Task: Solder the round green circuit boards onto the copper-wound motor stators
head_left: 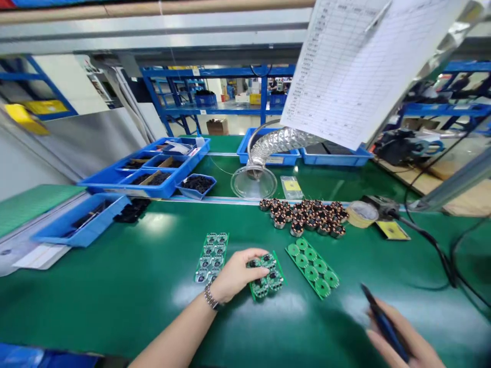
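My left hand [242, 273], with a metal watch band at the wrist, has its thumb and fingers around a green circuit board panel [271, 280] with round populated boards. Another populated panel [209, 258] lies left of it. To the right lies a panel of bare green round boards [312, 267]. My right hand [399, 332], blurred at the lower right, holds a dark pen-like tool [385, 322] whose tip points up and left. Behind the panels sits a cluster of copper-wound coils [307, 215].
A clear funnel [253, 181] on a foil duct stands behind the coils. Blue divided trays [153, 190] and a blue bin [82, 230] are at left. Tape [361, 213] and black cables [433, 245] lie at right. A paper sheet [353, 66] hangs above.
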A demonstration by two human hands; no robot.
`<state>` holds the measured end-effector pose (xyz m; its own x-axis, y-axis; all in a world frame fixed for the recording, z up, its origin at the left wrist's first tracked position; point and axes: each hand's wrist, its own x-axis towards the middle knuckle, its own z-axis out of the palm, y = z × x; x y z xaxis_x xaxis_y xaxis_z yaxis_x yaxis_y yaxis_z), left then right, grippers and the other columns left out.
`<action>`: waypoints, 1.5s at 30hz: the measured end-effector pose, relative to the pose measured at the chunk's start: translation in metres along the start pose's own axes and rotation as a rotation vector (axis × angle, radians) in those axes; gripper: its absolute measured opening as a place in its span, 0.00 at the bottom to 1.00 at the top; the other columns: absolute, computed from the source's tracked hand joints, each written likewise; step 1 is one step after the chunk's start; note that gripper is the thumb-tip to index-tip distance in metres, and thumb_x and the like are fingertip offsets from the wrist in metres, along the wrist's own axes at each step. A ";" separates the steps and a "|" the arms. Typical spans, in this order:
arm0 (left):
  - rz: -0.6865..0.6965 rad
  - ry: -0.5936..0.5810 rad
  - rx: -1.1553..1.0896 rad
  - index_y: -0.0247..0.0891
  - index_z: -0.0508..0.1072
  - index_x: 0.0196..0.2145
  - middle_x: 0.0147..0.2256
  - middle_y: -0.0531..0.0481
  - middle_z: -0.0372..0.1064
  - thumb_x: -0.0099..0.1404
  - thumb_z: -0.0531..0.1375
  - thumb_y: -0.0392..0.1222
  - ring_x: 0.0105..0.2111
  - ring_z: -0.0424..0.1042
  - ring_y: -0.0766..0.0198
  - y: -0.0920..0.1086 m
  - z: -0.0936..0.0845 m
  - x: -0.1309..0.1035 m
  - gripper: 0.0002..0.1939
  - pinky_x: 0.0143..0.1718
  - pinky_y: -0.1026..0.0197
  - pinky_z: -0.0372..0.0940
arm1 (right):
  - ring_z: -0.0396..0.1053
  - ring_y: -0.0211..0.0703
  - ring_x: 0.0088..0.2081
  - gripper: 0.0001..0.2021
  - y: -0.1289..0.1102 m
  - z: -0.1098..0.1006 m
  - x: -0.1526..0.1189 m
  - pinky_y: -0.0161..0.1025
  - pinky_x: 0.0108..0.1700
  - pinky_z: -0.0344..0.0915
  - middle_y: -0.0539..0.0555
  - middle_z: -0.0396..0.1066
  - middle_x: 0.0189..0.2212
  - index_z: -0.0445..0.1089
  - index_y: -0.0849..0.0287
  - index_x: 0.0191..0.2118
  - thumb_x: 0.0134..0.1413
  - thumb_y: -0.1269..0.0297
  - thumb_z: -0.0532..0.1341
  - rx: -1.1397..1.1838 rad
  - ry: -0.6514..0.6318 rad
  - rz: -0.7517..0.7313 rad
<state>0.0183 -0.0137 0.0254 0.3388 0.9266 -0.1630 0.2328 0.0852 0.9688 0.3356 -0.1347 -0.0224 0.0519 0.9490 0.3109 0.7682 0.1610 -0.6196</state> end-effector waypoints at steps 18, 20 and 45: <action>0.200 -0.228 0.167 0.37 0.72 0.40 0.35 0.50 0.71 0.52 0.61 0.38 0.33 0.67 0.64 0.015 0.014 -0.013 0.15 0.36 0.63 0.62 | 0.58 0.44 0.56 0.24 -0.080 0.017 -0.004 0.45 0.58 0.55 0.52 0.60 0.55 0.55 0.52 0.57 0.55 0.54 0.52 0.103 -0.454 0.081; 0.224 -0.236 0.177 0.37 0.72 0.40 0.35 0.50 0.71 0.52 0.61 0.38 0.34 0.67 0.64 0.016 0.014 -0.014 0.15 0.37 0.63 0.61 | 0.57 0.45 0.56 0.24 -0.083 0.016 -0.005 0.46 0.58 0.54 0.53 0.59 0.56 0.56 0.52 0.57 0.55 0.53 0.52 0.093 -0.468 0.098; -0.098 0.093 -0.683 0.35 0.68 0.31 0.27 0.52 0.70 0.51 0.63 0.40 0.27 0.68 0.68 -0.004 0.028 0.004 0.10 0.29 0.66 0.61 | 0.70 0.51 0.26 0.22 0.013 -0.035 0.010 0.47 0.29 0.66 0.57 0.68 0.27 0.62 0.57 0.53 0.54 0.55 0.50 -0.832 -0.135 0.078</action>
<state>0.0446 -0.0208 0.0160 0.2592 0.9277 -0.2687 -0.3778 0.3534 0.8558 0.3683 -0.1325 -0.0024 0.0884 0.9819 0.1676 0.9877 -0.1082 0.1128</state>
